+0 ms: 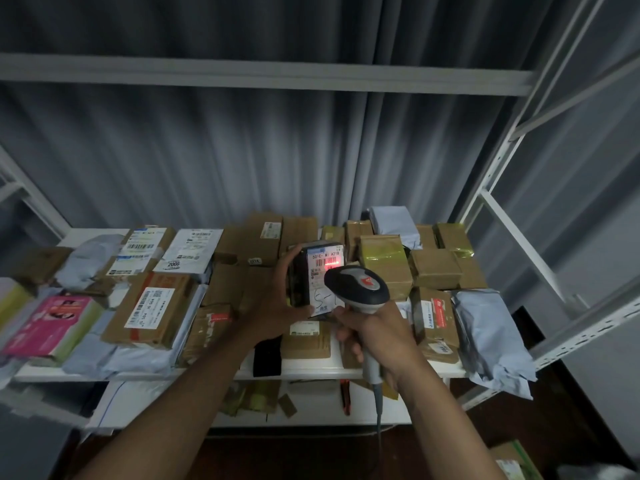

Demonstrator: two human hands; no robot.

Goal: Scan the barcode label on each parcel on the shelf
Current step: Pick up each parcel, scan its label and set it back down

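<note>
My left hand (pixel 277 303) grips a small dark parcel (pixel 313 278) from its left side and holds it up above the shelf, its white label facing me. A red scan line glows on the label's barcode (pixel 332 261). My right hand (pixel 372 332) grips the handle of a grey barcode scanner (pixel 358 284), whose head sits just in front of the label's lower right. The scanner's cable hangs down below my wrist. Several other parcels lie on the white shelf (pixel 311 365).
Brown cardboard boxes (pixel 436 268) fill the shelf's middle and right. Grey mailer bags (pixel 488 334) lie at the right edge, a pink packet (pixel 52 323) at the left. White shelf uprights (pixel 491 188) rise at the right; a grey curtain hangs behind. More packets lie on the lower shelf.
</note>
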